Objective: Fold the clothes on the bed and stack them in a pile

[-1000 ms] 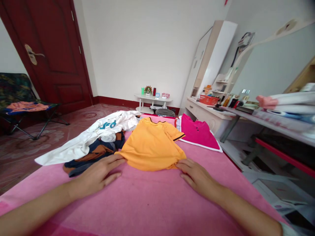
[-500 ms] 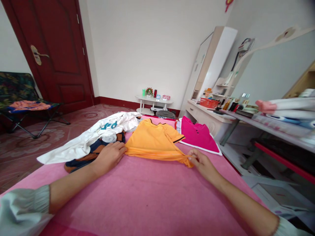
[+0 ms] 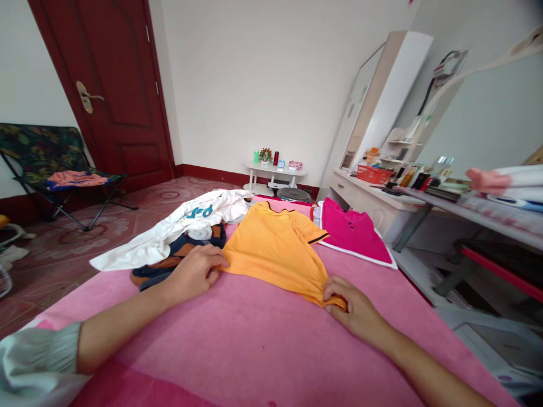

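A yellow T-shirt (image 3: 275,246) with dark trim at the collar and sleeve lies on the pink bed cover (image 3: 254,339), collar pointing away from me. My left hand (image 3: 201,271) pinches its near left hem corner. At the near right corner, my right hand (image 3: 350,302) is closed on the hem, where the cloth bunches a little. Just beyond my left forearm lie dark blue and brown clothes (image 3: 169,260), partly covered by a white shirt (image 3: 186,223) with teal lettering. A magenta top (image 3: 354,232) with a white edge is spread flat to the right.
On the left, a folding chair (image 3: 80,169) holds an orange and blue garment, near a dark red door (image 3: 110,90). A low white table (image 3: 275,172) stands by the far wall. A dresser (image 3: 365,195) and a cluttered grey table (image 3: 475,217) flank the bed's right side.
My right hand has drawn the right hem corner nearer to me, and the shirt's front edge lies flatter and more slanted. My left hand still holds its corner. The view has turned slightly left.
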The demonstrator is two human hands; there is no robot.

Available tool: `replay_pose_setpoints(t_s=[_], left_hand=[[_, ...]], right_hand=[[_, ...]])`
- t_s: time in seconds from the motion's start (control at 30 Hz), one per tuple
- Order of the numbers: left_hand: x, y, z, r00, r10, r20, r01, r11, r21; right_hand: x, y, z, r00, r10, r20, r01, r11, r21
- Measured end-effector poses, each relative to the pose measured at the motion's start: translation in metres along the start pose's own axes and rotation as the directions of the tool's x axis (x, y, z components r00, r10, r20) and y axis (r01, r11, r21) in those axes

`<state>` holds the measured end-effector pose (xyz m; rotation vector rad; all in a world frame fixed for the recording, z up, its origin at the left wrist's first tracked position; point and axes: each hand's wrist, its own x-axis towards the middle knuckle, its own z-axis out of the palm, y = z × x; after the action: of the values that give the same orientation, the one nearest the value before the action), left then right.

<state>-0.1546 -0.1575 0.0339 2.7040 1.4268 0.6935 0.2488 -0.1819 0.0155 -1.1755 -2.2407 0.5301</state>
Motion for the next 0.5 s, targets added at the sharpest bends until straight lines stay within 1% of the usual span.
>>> replay_pose_setpoints(t_s=[0.07, 0.17, 0.3, 0.4, 0.5], left_hand=[[0.001, 0.006, -0.003, 0.999, -0.033, -0.004, 0.033, 0.999, -0.021], [0.005, 0.017, -0.005, 0.995, -0.1, -0.026, 0.099, 0.994, -0.034], [0.012, 0.026, 0.0, 0.983, -0.178, -0.038, 0.177, 0.984, -0.028], [0.016, 0.028, 0.006, 0.983, -0.183, -0.019, 0.183, 0.983, -0.028], [0.014, 0.028, 0.006, 0.989, -0.146, -0.015, 0.144, 0.987, -0.076]], right_hand=[[-0.001, 0.001, 0.003, 0.999, -0.019, -0.028, 0.02, 1.0, 0.018], [-0.002, 0.003, 0.006, 0.999, -0.029, -0.04, 0.03, 0.999, 0.036], [-0.004, 0.005, 0.006, 0.999, -0.028, -0.042, 0.03, 0.999, 0.037], [-0.004, 0.004, 0.006, 0.998, -0.029, -0.046, 0.031, 0.999, 0.033], [-0.004, 0.002, 0.005, 0.999, -0.026, -0.043, 0.027, 0.999, 0.029]])
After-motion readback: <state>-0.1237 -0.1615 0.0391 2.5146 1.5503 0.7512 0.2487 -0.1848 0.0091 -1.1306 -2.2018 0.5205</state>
